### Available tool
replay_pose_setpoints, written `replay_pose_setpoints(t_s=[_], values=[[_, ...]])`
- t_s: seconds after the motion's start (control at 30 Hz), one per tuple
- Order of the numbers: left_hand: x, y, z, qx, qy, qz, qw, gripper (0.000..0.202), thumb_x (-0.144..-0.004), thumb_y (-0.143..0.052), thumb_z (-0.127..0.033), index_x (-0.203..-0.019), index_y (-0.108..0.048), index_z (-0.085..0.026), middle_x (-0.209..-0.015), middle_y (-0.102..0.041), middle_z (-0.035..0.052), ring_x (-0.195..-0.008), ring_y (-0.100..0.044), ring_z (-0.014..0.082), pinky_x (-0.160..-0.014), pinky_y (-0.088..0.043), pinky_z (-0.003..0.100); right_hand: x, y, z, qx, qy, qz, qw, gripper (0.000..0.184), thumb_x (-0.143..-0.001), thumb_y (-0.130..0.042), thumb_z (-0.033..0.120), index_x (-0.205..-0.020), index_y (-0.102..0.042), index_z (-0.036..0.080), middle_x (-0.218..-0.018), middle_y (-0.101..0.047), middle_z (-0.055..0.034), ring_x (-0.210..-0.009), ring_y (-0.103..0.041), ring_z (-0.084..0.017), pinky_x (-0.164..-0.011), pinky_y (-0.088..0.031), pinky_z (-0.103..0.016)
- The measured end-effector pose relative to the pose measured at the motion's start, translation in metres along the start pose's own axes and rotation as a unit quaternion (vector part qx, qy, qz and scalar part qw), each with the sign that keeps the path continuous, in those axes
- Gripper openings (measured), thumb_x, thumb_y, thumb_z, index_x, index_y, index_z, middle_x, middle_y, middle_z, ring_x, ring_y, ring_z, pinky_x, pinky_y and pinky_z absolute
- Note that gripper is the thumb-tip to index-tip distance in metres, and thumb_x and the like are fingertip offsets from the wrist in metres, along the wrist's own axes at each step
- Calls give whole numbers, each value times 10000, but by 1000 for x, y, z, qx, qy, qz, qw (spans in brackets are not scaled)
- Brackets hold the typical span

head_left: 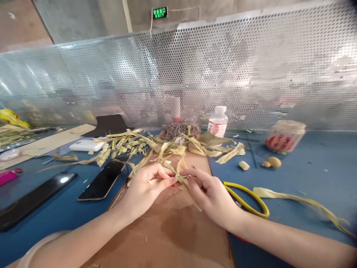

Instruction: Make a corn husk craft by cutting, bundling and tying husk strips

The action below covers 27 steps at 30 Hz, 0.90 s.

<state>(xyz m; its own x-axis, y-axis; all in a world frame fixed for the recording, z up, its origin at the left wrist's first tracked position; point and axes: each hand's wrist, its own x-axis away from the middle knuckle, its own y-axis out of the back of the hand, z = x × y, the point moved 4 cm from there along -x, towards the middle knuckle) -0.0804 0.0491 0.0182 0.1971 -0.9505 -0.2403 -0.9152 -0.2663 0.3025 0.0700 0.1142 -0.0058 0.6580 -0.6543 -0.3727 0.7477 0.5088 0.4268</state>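
Note:
Above a brown board, my left hand and my right hand meet at a small bundle of dried, pale green plant strips that look like corn husk. The left thumb and forefinger pinch it from one side. On the other side the right fingers are closed on it, and a strip hangs below them. Narrow strip ends stick up between the hands. Just beyond them, a loose heap of dried husks spreads across the far end of the board. Some fingertips are hidden behind the bundle.
A yellow loop and a long husk strip lie right of the board. Behind them stand a white bottle and a jar. Two dark phones and a white box are at left. A perforated metal screen borders the back.

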Motion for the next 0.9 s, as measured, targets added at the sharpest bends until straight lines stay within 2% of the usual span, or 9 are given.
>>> replay_pose_setpoints(t_s=[0.17,0.27,0.33,0.43,0.5,0.63,0.77,0.9], values=[[-1,0,0,-64,-49,-16,997,172,-771,-634,-271,-647,-573,-168,-844,-679,33,-801,-646,161,-758,-530,286,-3,3,2,37,30,-8,999,283,-877,-403,261,-1036,-607,148,-516,-389,71,-428,-302,-59,-409,-253,-167],[-4,2,2,-76,-107,-13,991,174,-796,-600,-304,-681,-580,-175,-851,-676,37,-832,-638,173,-783,-513,307,-7,4,2,101,88,-18,991,295,-871,-404,232,-1045,-620,132,-501,-429,65,-416,-340,-60,-432,-297,-164],[-6,4,3,-107,-141,-18,984,182,-790,-604,-318,-679,-581,-176,-897,-680,48,-887,-630,191,-809,-496,321,-10,6,3,151,142,-51,977,303,-865,-404,208,-1048,-627,116,-500,-464,53,-418,-375,-63,-462,-334,-164],[-8,8,3,-101,-162,-22,981,194,-776,-610,-325,-664,-572,-172,-913,-685,61,-906,-633,211,-818,-489,337,-12,5,6,213,190,-80,955,318,-863,-403,183,-1083,-624,120,-595,-605,5,-443,-468,-67,-507,-390,-160],[-9,12,2,-99,-165,-23,981,195,-772,-611,-329,-669,-574,-168,-891,-685,62,-897,-637,220,-822,-485,354,-11,2,8,261,216,-72,938,329,-875,-393,178,-1102,-623,115,-747,-683,-54,-577,-578,-93,-597,-437,-170],[-14,15,3,-44,-150,10,988,209,-746,-643,-322,-644,-555,-162,-770,-679,57,-843,-653,227,-793,-500,363,-8,1,10,306,210,-69,926,329,-906,-410,205,-1157,-615,155,-956,-709,-82,-776,-648,-125,-726,-462,-190],[-19,15,9,14,-143,56,988,198,-713,-680,-307,-683,-560,-153,-840,-693,77,-783,-673,219,-783,-511,397,-3,2,12,344,198,-78,914,313,-895,-483,245,-1173,-621,202,-972,-721,-61,-768,-667,-139,-702,-470,-196],[-21,18,12,23,-144,68,987,215,-692,-697,-309,-671,-552,-152,-801,-694,86,-785,-679,233,-781,-508,419,1,-2,15,386,190,-96,898,318,-888,-507,258,-1181,-621,216,-1007,-715,-62,-793,-677,-157,-684,-466,-197]])
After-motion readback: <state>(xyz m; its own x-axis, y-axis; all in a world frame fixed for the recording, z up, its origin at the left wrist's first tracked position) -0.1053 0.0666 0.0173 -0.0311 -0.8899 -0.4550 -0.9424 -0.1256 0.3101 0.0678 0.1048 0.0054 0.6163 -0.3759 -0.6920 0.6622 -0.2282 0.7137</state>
